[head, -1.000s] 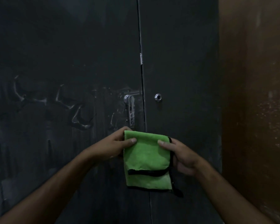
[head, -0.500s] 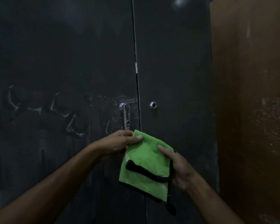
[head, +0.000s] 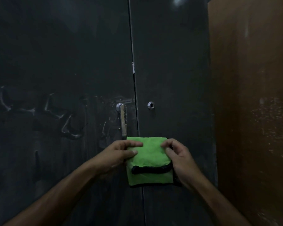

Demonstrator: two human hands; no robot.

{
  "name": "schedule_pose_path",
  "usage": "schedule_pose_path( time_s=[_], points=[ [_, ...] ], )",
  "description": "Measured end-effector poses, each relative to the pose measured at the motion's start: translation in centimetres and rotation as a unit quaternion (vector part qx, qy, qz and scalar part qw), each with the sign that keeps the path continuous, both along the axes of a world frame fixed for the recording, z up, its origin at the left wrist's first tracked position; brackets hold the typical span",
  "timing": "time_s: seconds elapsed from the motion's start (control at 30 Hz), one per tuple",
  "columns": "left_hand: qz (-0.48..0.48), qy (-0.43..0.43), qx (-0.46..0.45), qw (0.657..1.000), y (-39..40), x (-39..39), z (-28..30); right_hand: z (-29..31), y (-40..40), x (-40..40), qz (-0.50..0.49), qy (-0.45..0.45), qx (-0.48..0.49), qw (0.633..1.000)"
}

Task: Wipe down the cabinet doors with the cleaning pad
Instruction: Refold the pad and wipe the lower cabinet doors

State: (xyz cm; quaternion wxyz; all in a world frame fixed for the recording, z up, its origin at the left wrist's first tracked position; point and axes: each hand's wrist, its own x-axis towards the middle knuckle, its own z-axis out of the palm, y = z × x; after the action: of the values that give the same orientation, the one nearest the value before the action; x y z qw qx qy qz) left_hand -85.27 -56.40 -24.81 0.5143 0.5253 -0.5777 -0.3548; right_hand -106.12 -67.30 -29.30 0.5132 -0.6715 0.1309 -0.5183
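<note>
Head view: both hands, left hand (head: 116, 154) and right hand (head: 180, 158), grip green cleaning pad (head: 149, 160)

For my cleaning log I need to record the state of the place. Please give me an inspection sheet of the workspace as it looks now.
Surface: dark left door with smears and streaks; dark right door looks plainer.
Job's things: green cleaning pad with a black strap, held in front of the gap between the doors, below the metal handle.
Clutter: nothing seen.
Hands: left hand and right hand each pinch an upper side of the pad.
Cables: nothing seen.
Surroundings: round keyhole on the right door; brown panel at right; dim light.
</note>
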Motion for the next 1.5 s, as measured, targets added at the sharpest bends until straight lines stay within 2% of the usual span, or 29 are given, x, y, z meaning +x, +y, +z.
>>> schedule_pose_path(
  time_s=[0.07,0.13,0.2,0.27,0.4,0.47,0.5,0.6,0.63,0.67,0.7,0.77,0.83,0.87,0.97,1.03,1.17,1.2,1.3,1.37,1.43,1.47,1.5],
  points=[
    [-0.006,-0.081,0.003,0.997,0.1,0.1,0.0,0.4,-0.1,-0.4,0.016,0.098,-0.045,0.994],
    [0.038,-0.248,-0.011,0.968,0.5,-0.2,0.6,0.9,-0.4,-1.0,-0.004,0.223,-0.125,0.967],
    [0.096,-0.416,-0.059,0.902,0.9,-0.5,1.6,1.8,-0.4,-0.9,-0.084,0.295,-0.226,0.925],
    [0.119,-0.534,-0.112,0.83,1.0,-0.5,3.1,2.8,-0.4,-0.8,-0.141,0.304,-0.297,0.894],
    [0.142,-0.653,-0.139,0.731,1.4,-1.3,5.9,4.9,-0.9,-0.7,-0.242,0.356,-0.34,0.836],
    [0.158,-0.657,-0.157,0.72,1.0,-2.0,6.9,5.1,-0.3,0.1,-0.281,0.298,-0.384,0.827],
    [0.157,-0.634,-0.168,0.738,0.7,-2.3,7.5,5.0,0.3,0.8,-0.273,0.233,-0.406,0.841],
    [0.14,-0.488,-0.214,0.834,-0.2,-2.3,9.1,4.2,0.6,2.8,-0.234,0.084,-0.431,0.867],
    [0.145,-0.441,-0.229,0.856,-0.4,-2.0,9.5,4.1,0.2,3.3,-0.236,0.064,-0.426,0.871],
    [0.159,-0.42,-0.248,0.858,-0.7,-1.6,9.8,4.0,-0.4,3.7,-0.239,0.052,-0.417,0.875],
    [0.184,-0.434,-0.27,0.839,-1.0,-1.1,9.8,4.1,-1.1,4.2,-0.245,0.038,-0.407,0.879],
    [0.251,-0.496,-0.332,0.762,-1.8,0.1,9.6,4.6,-2.6,5.4,-0.277,-0.025,-0.361,0.89],
    [0.314,-0.537,-0.376,0.687,-2.2,1.5,9.5,5.6,-4.1,6.4,-0.322,-0.115,-0.271,0.9],
    [0.333,-0.55,-0.378,0.666,-2.3,2.1,9.4,6.4,-4.9,6.7,-0.335,-0.144,-0.223,0.904],
    [0.346,-0.586,-0.34,0.649,-3.2,3.6,8.8,8.5,-7.6,7.9,-0.335,-0.139,-0.131,0.923],
    [0.348,-0.607,-0.33,0.634,-3.9,4.1,8.2,9.4,-9.2,8.8,-0.352,-0.118,-0.135,0.919],
    [0.357,-0.619,-0.345,0.609,-4.8,4.7,7.5,11.5,-11.2,10.6,-0.5,-0.021,-0.188,0.845],
    [0.359,-0.621,-0.348,0.603,-4.9,4.9,7.4,12.2,-11.0,11.4,-0.506,-0.017,-0.193,0.841],
    [0.365,-0.624,-0.36,0.59,-5.1,4.9,7.2,11.8,-10.0,13.6,-0.472,-0.023,-0.305,0.827],
    [0.369,-0.625,-0.362,0.584,-5.1,4.6,7.2,8.9,-10.3,12.9,-0.431,-0.002,-0.433,0.791],
    [0.37,-0.629,-0.361,0.581,-5.1,4.5,7.2,4.7,-11.6,10.8,-0.394,0.051,-0.554,0.731],
    [0.37,-0.63,-0.362,0.579,-5.2,4.6,7.3,2.9,-12.5,9.4,-0.387,0.081,-0.579,0.713],
    [0.372,-0.631,-0.364,0.576,-5.2,4.6,7.3,1.9,-13.7,8.2,-0.394,0.096,-0.567,0.717]
  ],
)
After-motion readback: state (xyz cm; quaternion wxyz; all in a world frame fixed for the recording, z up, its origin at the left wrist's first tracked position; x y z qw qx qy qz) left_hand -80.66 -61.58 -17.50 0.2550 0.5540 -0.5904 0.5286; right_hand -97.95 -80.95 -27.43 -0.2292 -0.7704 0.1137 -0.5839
